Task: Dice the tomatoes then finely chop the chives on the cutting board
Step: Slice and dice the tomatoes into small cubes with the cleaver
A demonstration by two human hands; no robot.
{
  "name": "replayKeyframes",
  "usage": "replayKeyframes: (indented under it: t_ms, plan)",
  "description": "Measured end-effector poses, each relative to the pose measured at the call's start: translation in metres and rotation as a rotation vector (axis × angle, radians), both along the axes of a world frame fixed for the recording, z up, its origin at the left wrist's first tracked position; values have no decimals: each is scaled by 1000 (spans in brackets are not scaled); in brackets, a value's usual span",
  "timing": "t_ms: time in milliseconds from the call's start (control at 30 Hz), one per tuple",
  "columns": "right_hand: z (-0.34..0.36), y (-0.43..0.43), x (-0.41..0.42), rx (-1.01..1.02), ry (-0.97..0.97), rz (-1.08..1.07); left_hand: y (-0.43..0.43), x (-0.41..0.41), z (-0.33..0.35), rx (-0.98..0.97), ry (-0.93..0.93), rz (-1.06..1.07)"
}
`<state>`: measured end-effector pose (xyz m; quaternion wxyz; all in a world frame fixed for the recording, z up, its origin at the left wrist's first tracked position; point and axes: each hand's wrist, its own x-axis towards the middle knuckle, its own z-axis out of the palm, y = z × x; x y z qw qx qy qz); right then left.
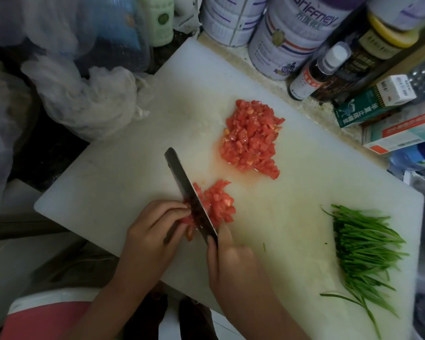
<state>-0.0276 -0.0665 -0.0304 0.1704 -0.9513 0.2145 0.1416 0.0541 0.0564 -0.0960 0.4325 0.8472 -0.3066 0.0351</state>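
On the white cutting board (123, 177) a large heap of diced tomato (250, 141) lies near the middle. A smaller tomato piece (219, 204), partly cut into cubes, sits nearer to me. My right hand (231, 263) grips the knife (189, 192) by its handle, and the blade stands in that piece. My left hand (152, 231) holds the uncut end of the tomato with curled fingers, right against the blade's left side. A bundle of whole green chives (363, 251) lies at the board's right end.
Crumpled plastic bags (88, 94) crowd the board's left far corner. Large tins (290, 38), a dark bottle (314, 74) and several small boxes (388, 114) line the counter behind and to the right. The board's near edge overhangs toward my body.
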Motion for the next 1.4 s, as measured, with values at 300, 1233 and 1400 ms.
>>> replayKeyframes:
  t_ms: [300, 1233, 1400]
  plan:
    - [-3, 4, -14, 118, -24, -84, -2, -2, 2, 15, -10, -10]
    - [23, -21, -23, 343, -247, -54, 9, -5, 5, -39, 74, 18]
    - [18, -18, -24, 324, -205, 4, 10, -6, 1, -24, -1, 35]
